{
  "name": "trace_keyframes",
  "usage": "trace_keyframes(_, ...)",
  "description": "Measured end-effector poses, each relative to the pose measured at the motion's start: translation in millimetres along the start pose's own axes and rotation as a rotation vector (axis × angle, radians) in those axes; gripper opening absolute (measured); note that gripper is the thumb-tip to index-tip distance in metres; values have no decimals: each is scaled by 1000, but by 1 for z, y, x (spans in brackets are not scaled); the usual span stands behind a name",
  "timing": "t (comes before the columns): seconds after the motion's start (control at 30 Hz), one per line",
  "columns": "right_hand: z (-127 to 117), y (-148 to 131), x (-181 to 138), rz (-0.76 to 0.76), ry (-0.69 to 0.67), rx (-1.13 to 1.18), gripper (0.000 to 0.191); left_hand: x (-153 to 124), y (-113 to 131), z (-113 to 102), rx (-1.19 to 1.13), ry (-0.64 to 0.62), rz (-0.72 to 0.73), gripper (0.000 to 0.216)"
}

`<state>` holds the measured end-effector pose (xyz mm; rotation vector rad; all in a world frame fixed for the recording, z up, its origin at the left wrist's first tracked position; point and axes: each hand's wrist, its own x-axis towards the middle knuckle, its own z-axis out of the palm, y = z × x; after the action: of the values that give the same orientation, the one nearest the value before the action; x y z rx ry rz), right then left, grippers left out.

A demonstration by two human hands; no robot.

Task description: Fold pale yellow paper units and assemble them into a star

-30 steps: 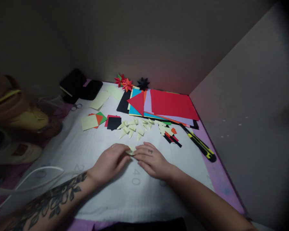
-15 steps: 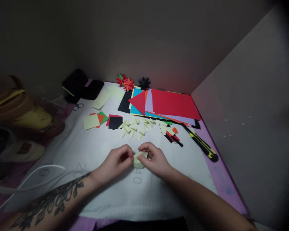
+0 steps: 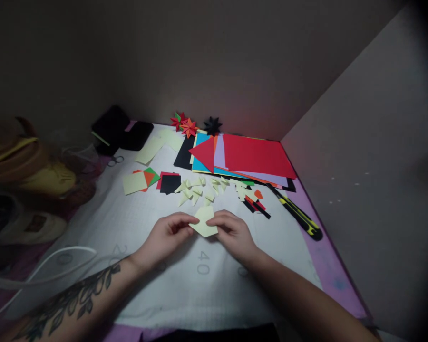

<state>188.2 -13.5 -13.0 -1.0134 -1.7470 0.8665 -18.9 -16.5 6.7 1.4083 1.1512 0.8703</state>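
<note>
Paper piece (image 3: 204,229), pale yellow, held between left hand (image 3: 173,231) and right hand (image 3: 236,232), pinched at opposite sides. Judged light, thin, crisp, easily creased; best gripped lightly at side edges. Folded pieces (image 3: 197,192) laid just beyond both hands.

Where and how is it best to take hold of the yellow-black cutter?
Probably by the wide cutter handle, right hand coming from the near right: this end lies nearer the person, while the narrow end points away.
</note>
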Motion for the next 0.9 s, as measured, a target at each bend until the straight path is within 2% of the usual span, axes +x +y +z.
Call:
trace_keyframes(0.13, 4, -1, -3, 29, 52, 70, 13, -3, 4, 1, 132, 99, 144, 9)
trace_keyframes(0.3, 7, -1, -5, 148, 87, 237, 6, -6, 8, 0, 164, 96, 260, 3)
trace_keyframes(0.37, 8, -3, -4, 195, 94, 313, 8, -5, 9, 1, 167, 91, 258, 3)
trace_keyframes(0.57, 14, -7, -3, 294, 180, 395, 31, -4, 13, 8, 106, 162, 215, 7)
trace_keyframes(0.9, 27, -5, -14, 328, 255, 522, 33, -6, 15, 14, -9, 191, 112, 11)
